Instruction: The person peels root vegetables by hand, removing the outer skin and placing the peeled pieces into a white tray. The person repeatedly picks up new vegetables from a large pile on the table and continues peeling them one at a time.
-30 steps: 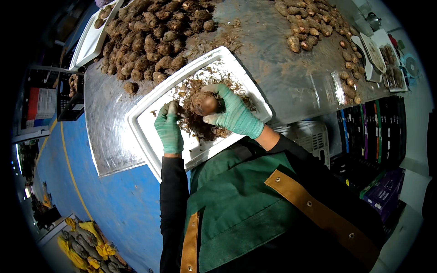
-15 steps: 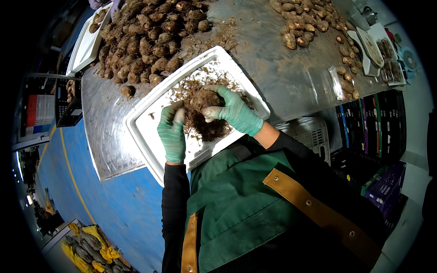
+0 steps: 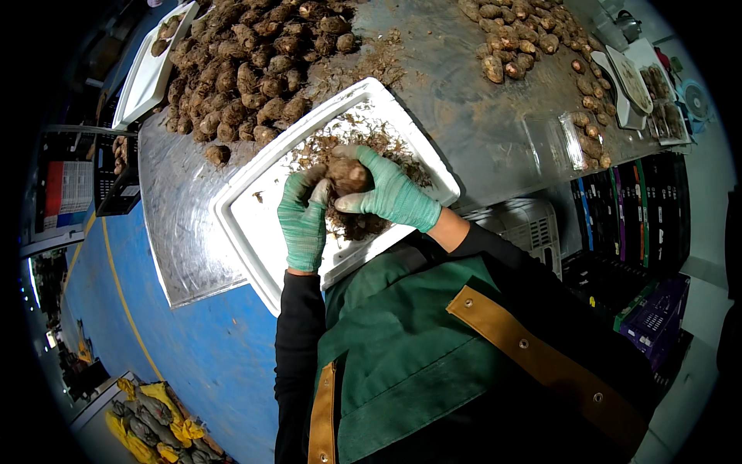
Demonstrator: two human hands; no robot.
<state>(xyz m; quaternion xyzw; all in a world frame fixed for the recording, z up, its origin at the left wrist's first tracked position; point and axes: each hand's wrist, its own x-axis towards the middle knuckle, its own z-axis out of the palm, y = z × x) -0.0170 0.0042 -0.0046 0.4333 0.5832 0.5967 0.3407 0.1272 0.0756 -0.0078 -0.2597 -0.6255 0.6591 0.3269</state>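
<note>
A brown, hairy taro corm (image 3: 347, 176) is held above a white tray (image 3: 259, 274) on the metal table. My right hand (image 3: 396, 193), in a green glove with whitish fingertips, wraps it from the right, thumb below and fingers over the top. My left hand (image 3: 302, 220), gloved alike, pinches at the corm's left side with curled fingers; the fingertips are partly hidden. Loose brown fibres and peelings (image 3: 363, 226) lie in the tray beneath and around the corm.
A big heap of rough taro (image 3: 247, 69) lies beyond the tray at left. Cleaner corms (image 3: 518, 39) spread at far right, near a scale (image 3: 630, 85). Black crates (image 3: 634, 209) stand below the table at right. Yellow and grey bags (image 3: 154, 417) lie at lower left.
My left hand has moved right and up, from beside the corm onto its left side. The corm has turned in my right hand and shows a paler, smoother face.
</note>
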